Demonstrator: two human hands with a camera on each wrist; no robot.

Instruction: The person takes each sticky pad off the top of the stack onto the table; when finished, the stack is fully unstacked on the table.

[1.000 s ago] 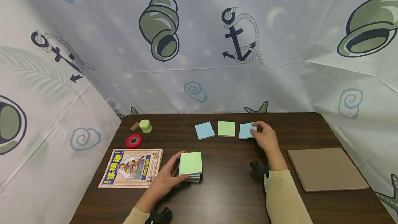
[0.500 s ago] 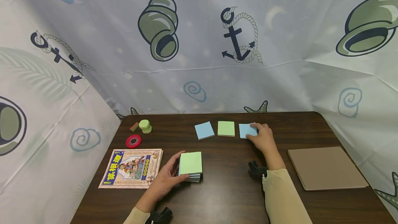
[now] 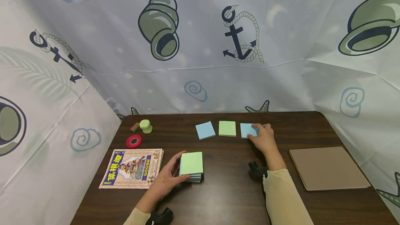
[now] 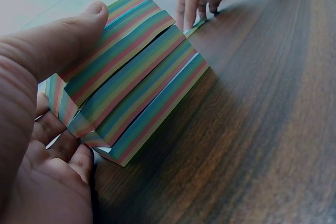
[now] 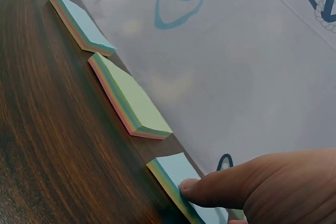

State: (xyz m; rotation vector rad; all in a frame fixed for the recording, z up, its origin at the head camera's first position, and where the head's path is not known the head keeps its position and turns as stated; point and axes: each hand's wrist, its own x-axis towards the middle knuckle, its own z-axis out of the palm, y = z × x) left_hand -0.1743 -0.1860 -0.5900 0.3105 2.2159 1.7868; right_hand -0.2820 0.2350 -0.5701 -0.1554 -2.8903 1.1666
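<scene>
In the head view my left hand [image 3: 167, 180] holds a stack of sticky note pads [image 3: 192, 163] with a green one on top, thumb along the near side and fingers round the left. The left wrist view shows the rainbow-striped edges of the stacked pads [image 4: 136, 72], slightly askew. Farther back, my right hand [image 3: 265, 141] grips a blue sticky note pad [image 3: 246, 130] lying at the right end of a row. Its thumb [image 5: 197, 188] is on this pad in the right wrist view. Left of it lie a green pad [image 3: 227, 128] and a tilted blue pad [image 3: 205, 130].
A booklet with a printed cover [image 3: 131, 168] lies left of my left hand. Behind it are a red ring-shaped roll [image 3: 134, 141], a green knob-shaped object [image 3: 146, 126] and a small brown block [image 3: 135, 127]. A flat tan board [image 3: 328, 168] lies at the right. Patterned cloth [image 3: 200, 44] hangs behind the table.
My right thumb has shifted left along the near edge of the right-hand blue pad, and the right hand has moved slightly left. My left hand and its stack stay put.
</scene>
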